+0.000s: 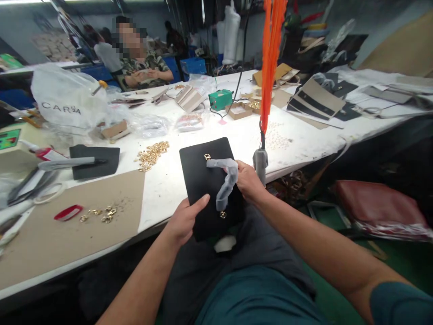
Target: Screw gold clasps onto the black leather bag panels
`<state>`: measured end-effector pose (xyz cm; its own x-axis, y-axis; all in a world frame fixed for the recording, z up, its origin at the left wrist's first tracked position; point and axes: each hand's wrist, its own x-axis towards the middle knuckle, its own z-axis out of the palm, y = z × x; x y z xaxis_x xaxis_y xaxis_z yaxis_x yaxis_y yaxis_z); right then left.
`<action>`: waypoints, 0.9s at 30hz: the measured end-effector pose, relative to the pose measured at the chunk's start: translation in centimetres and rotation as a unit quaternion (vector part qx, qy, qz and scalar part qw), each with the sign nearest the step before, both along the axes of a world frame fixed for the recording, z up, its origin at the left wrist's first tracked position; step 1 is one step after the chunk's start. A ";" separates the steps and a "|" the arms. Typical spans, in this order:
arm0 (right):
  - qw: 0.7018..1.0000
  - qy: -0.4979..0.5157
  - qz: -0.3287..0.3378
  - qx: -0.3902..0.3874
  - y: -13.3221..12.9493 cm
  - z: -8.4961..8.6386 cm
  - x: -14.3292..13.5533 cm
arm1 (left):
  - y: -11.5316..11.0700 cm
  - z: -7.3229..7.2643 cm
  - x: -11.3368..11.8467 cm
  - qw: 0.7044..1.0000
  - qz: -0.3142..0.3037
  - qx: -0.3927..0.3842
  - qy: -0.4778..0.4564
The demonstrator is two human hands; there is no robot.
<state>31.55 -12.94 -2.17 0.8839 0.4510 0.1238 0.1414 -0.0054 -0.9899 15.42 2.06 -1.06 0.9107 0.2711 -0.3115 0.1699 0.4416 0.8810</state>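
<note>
A black bag panel [198,180] is held tilted over my lap at the table's front edge. My left hand [185,221] grips its left edge, thumb flat on the front face. Across the panel bends a handle wrapped in translucent plastic [227,184], joined near a gold fitting [207,157] at the top and another gold fitting [222,215] lower down. My right hand [249,181] is closed at the panel's right side, against the bend of the wrapped handle. Its fingertips are mostly hidden, so whether it also pinches the panel cannot be seen.
Gold fittings lie in a pile [153,155] on the white table. A beige board [118,203] bears a red ring [68,212] and several loose fittings. Another black panel [96,162] lies left. Orange cords [270,58] hang with a grey tool [260,163]. A person [144,72] sits opposite.
</note>
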 end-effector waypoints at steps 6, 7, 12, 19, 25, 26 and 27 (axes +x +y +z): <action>0.968 -0.210 -0.122 -0.065 -4.3 -1.4 -3.4 | -0.2 -1.2 0.9 0.994 0.042 -0.075 0.061; 0.964 -0.233 -0.082 -0.095 -4.8 -1.7 -4.4 | -0.2 -1.4 1.0 0.995 0.051 -0.070 0.058; 0.964 -0.151 0.039 -0.217 -4.8 -3.6 -7.7 | -1.6 -2.9 1.1 0.993 0.114 0.020 0.003; 0.970 0.073 0.154 -0.174 -3.6 -4.7 -7.2 | -2.7 -3.9 0.1 0.989 0.125 0.073 -0.027; 0.926 0.284 0.220 -0.116 -3.1 -6.7 -8.2 | -3.2 -5.6 -0.8 0.987 0.125 0.100 0.001; 0.924 0.311 0.200 -0.102 -2.9 -7.3 -8.6 | -3.4 -6.1 -0.9 0.985 0.132 0.108 0.011; 0.921 0.337 0.174 -0.085 -2.6 -7.8 -9.0 | -3.5 -6.5 -1.0 0.983 0.141 0.114 0.019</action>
<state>22.51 -15.54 -9.97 0.5327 0.6838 -0.4987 -0.4831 -0.2382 -0.8426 14.43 -1.47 -7.57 0.7777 0.5787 -0.2455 0.1032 0.2677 0.9580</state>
